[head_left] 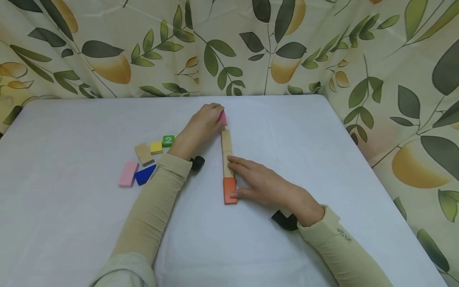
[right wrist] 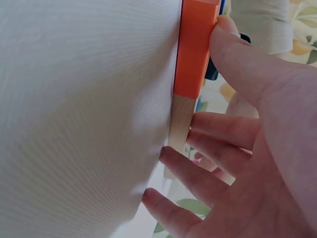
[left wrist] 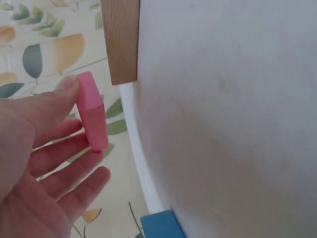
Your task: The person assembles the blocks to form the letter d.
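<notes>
My left hand (head_left: 202, 127) pinches a pink block (left wrist: 94, 114) between thumb and fingers, just beyond the far end of a straight row of blocks. In that row, plain wooden blocks (head_left: 226, 143) lie end to end, with an orange block (head_left: 230, 187) at the near end. My right hand (head_left: 267, 185) lies along the row's right side, its fingers extended. In the right wrist view, the thumb (right wrist: 228, 37) rests on the orange block and fingertips (right wrist: 198, 121) touch the wooden part.
Left of the row lie a pink block (head_left: 128, 174), a blue block (head_left: 144, 176), a wooden block (head_left: 144, 153), a yellow block (head_left: 156, 147) and a green block (head_left: 168, 140) marked 2. A white cloth (head_left: 294, 131) covers the table; a leaf-patterned curtain (head_left: 229, 48) hangs behind.
</notes>
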Demonstrator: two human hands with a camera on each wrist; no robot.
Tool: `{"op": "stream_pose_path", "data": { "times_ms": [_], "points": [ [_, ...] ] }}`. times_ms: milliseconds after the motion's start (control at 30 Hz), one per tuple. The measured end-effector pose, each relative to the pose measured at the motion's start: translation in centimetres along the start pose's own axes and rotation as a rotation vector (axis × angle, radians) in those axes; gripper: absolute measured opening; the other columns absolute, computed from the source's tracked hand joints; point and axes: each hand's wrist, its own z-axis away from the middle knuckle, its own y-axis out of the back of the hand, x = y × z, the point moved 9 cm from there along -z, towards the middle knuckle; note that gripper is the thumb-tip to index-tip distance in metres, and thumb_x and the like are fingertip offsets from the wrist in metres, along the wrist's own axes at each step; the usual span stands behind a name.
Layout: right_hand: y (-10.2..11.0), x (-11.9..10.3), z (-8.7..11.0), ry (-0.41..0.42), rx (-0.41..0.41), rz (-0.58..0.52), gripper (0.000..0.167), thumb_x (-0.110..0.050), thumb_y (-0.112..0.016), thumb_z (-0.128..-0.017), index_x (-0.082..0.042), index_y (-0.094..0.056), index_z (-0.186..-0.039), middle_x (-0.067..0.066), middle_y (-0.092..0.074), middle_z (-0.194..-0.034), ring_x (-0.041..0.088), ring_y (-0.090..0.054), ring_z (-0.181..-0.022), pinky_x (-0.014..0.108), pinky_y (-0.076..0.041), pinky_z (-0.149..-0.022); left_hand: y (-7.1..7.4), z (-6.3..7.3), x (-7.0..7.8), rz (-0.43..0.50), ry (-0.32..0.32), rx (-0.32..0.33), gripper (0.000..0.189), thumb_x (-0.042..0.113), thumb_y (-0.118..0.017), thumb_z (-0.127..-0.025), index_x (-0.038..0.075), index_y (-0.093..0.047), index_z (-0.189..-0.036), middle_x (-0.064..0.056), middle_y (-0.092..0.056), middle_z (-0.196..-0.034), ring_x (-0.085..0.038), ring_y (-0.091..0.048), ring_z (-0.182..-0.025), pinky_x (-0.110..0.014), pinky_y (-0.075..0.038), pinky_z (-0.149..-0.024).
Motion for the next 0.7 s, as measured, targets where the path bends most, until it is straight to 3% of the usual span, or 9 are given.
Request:
{"op": "stream_pose_path", "data": {
  "times_ms": [200,500,700],
  "points": [
    [0.1,-0.1,0.0,0.002,0.002,0.002,0.076,-0.041,-0.071,-0.09,-0.002,-0.042,-0.149,0.007,-0.03,-0.162,0.028,-0.035,-0.147,0.046,-0.036,-0.116,-0.9,-0.6,0.1,0.038,0.002,-0.03,0.041,0.018,-0.066,-0.096,-0.003,-0.058,-0.131,-0.019,-0.056,-0.139,-0.034,-0.052,-0.131,-0.04,-0.039,-0.115],
    [0.0,-0.1,0.1,0.011,0.014,0.008,0.076,-0.042,-0.071,-0.089,-0.002,-0.043,-0.148,0.007,-0.03,-0.162,0.027,-0.035,-0.147,0.046,-0.036,-0.116,-1.9,-0.6,0.5,0.023,-0.013,-0.07,0.028,0.01,-0.059,-0.099,-0.005,-0.061,-0.122,-0.023,-0.059,-0.134,-0.035,-0.055,-0.127,-0.04,-0.043,-0.111],
    [0.2,-0.1,0.1,0.025,0.016,0.017,0.076,-0.041,-0.071,-0.09,-0.002,-0.043,-0.148,0.008,-0.031,-0.162,0.027,-0.036,-0.147,0.046,-0.037,-0.116,-2.5,-0.2,0.4,0.06,0.013,-0.146,0.04,0.018,-0.059,-0.1,-0.003,-0.055,-0.134,-0.02,-0.052,-0.144,-0.032,-0.048,-0.137,-0.039,-0.036,-0.117]
  ]
}}
